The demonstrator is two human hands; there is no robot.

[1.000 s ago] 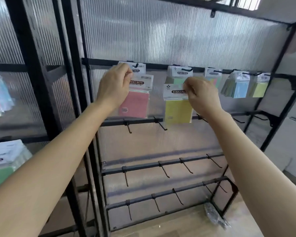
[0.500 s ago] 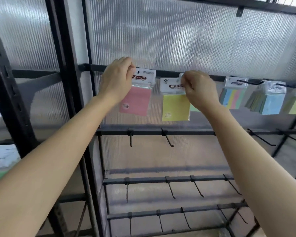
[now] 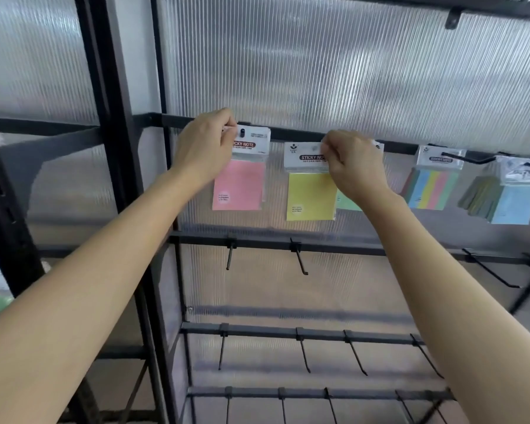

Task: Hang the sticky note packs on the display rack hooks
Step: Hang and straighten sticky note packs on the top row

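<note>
Both packs are held up at the top rail (image 3: 291,136) of the display rack (image 3: 120,166). The pink pack (image 3: 240,185) is pinched at its header by the left hand (image 3: 205,148), and a hook tip (image 3: 242,133) is seen through its hole. The yellow pack (image 3: 309,194) is gripped by the right hand (image 3: 352,165) just beside it; whether it's hooked can't be told tbh.

Left grip (image 3: 205,145): raised, fingers curled, pinching pink pack (image 3: 239,185) at its header.
Right grip (image 3: 354,163): raised, fingers curled, pinching yellow pack (image 3: 311,197) at its header.
Arms: both bare, extended upward and forward.
</note>
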